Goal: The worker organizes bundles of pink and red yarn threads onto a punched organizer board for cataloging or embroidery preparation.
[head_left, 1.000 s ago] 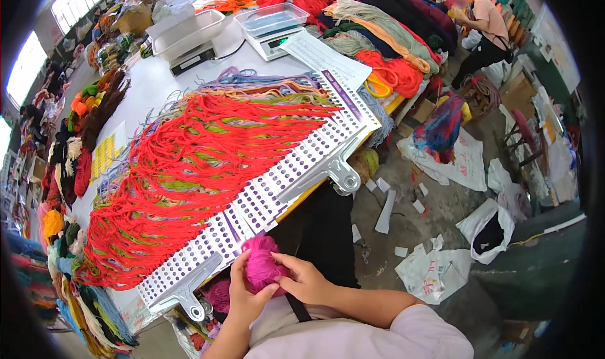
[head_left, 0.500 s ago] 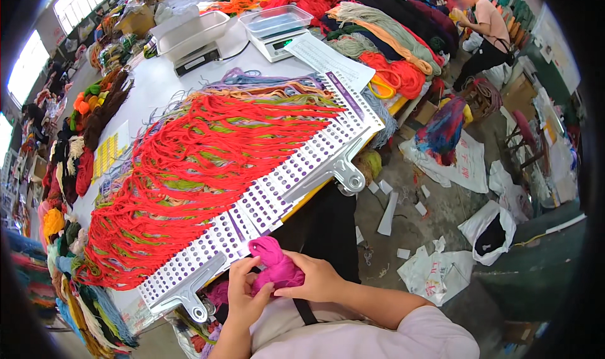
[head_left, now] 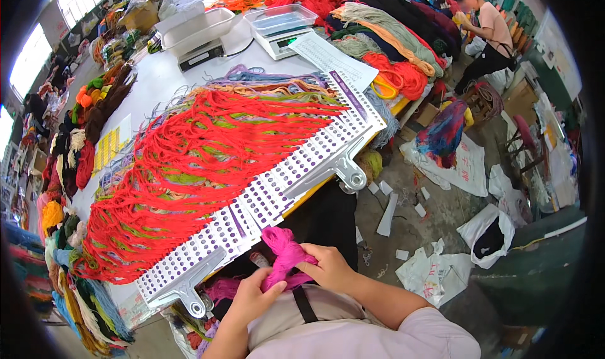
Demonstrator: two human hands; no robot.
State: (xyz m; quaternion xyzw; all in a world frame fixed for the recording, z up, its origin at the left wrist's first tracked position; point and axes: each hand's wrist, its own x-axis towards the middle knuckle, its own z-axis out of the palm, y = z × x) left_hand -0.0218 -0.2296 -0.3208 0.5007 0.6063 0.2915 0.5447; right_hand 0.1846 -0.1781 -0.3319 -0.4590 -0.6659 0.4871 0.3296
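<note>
Pink yarn bundle point(head_left: 285, 253), lower centre, pinched in right hand point(head_left: 328, 269), cupped by left hand point(head_left: 251, 296). Risk: loose strands tangling or slipping floorward, snagging card clip point(head_left: 189, 288).

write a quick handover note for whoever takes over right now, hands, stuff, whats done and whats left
Left hand and right hand: both grip the magenta yarn bundle, held at the lap below the table edge.
Punched sample card: flat on the table, two metal clips on its near edge.
Done: red yarn strands fill most of the card's holes.
Left: the magenta bundle is not on the card yet.
</note>
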